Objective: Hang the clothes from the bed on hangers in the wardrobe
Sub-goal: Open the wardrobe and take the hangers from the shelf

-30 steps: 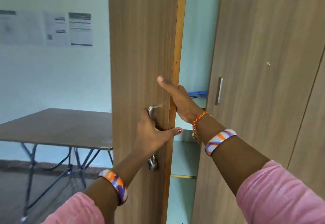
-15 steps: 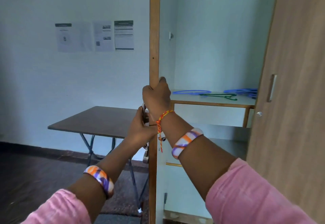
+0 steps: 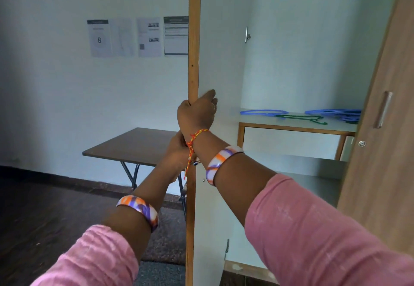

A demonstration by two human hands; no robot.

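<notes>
Wardrobe (image 3: 302, 61) opening step; right hand (image 3: 197, 115) grips door (image 3: 193, 39) edge; left hand (image 3: 178, 151) behind it, grip unclear; hangers (image 3: 331, 114) on shelf; clothes unseen; next, fetch them.

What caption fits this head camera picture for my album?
Both hands hold the open wardrobe door; blue hangers and a green hanger lie on the shelf.

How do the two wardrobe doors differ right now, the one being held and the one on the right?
The left wardrobe door is swung wide open and seen edge-on; the right wardrobe door covers its side of the wardrobe, showing its wood-grain front. The right hand grips the left door's edge, with the left hand on its far side, while nobody touches the right door. The right door's metal handle is plainly visible; the left door's is hidden. Both are brown wood.
</notes>
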